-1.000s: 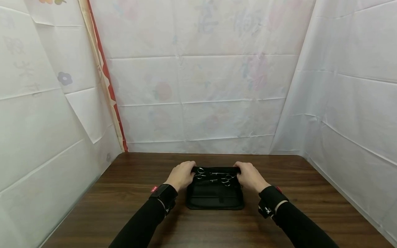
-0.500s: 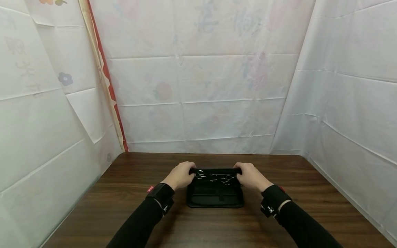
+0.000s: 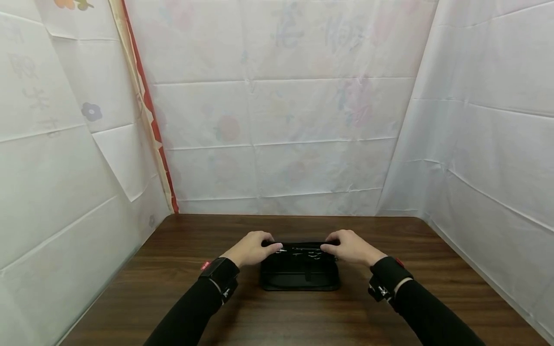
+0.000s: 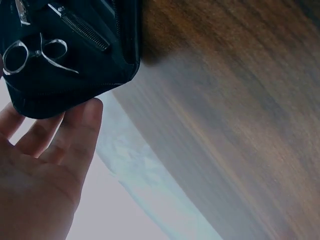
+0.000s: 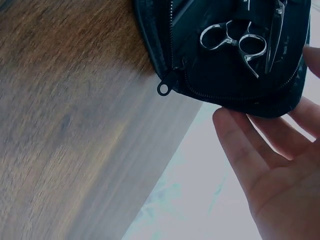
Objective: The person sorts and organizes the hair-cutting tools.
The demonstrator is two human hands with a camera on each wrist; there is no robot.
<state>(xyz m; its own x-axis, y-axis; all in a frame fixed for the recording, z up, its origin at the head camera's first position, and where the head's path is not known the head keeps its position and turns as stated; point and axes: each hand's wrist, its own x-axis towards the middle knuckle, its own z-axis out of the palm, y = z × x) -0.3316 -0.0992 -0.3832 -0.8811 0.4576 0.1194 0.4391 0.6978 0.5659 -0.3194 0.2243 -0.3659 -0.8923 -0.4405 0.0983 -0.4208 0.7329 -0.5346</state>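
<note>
A black zip case (image 3: 298, 281) lies unfolded on the table, its far half raised and tilted toward me. My left hand (image 3: 252, 248) grips that half at its left end, thumb over the inner face and fingers behind. At the right end my right hand (image 3: 354, 247) pinches it the same way. Silver scissors (image 4: 37, 53) and a ridged metal tool (image 4: 82, 27) sit inside in the left wrist view. The right wrist view shows scissors (image 5: 233, 42) beside a slim blade, with a zip pull (image 5: 168, 82) at the case's corner.
The case rests near the middle of a dark brown wooden table (image 3: 173, 302). White printed sheets (image 3: 277, 173) hang behind the table and along both sides. A red-edged strip (image 3: 151, 113) runs down the left back corner.
The raised half of the case has come lower and tilted further toward me, so its tools look flatter. Both thumbs have slid inward over its face, and the wrists have spread slightly apart.
</note>
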